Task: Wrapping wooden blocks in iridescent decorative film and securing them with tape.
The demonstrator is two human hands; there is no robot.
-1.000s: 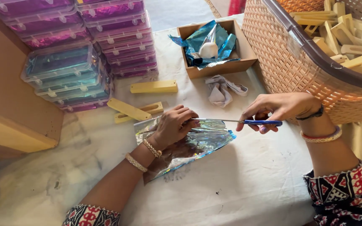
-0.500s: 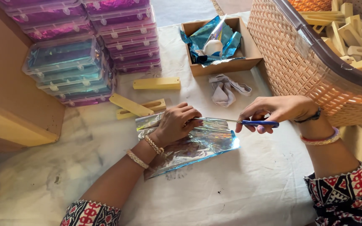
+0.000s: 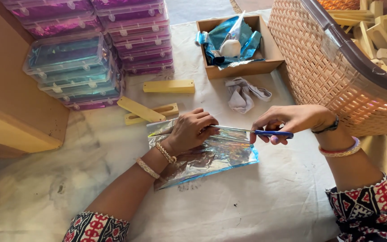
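1. Left hand (image 3: 192,131) lies palm down on a shiny foil sheet (image 3: 211,157), fingers curled, pinning its upper part to the counter (image 3: 256,206).
2. Right hand (image 3: 292,122) pinches a blue-handled thin tool (image 3: 265,132), fingers closed on the blue grip; its slim metal end reaches left toward the left hand's fingertips, along the foil's top edge. Whether it is a blade or a pen cannot be told.
3. The two hands are apart, joined only by the tool's line.
4. Foil sheet lies flat on the white-covered counter, centre of view, silver with a blue edge, partly under the left wrist.
5. Just behind the left hand: three yellow wooden blocks (image 3: 146,110), two touching and crossed, one a little further back.
6. A crumpled grey cloth (image 3: 242,94) lies behind the right hand.
7. Behind it, an open cardboard box (image 3: 247,67) holds blue foil scraps and a white lump.
8. Far left: stacked clear plastic cases (image 3: 95,49) with pink and teal foil inside.
9. Right: woven basket (image 3: 328,76) holding more yellow wooden pieces.
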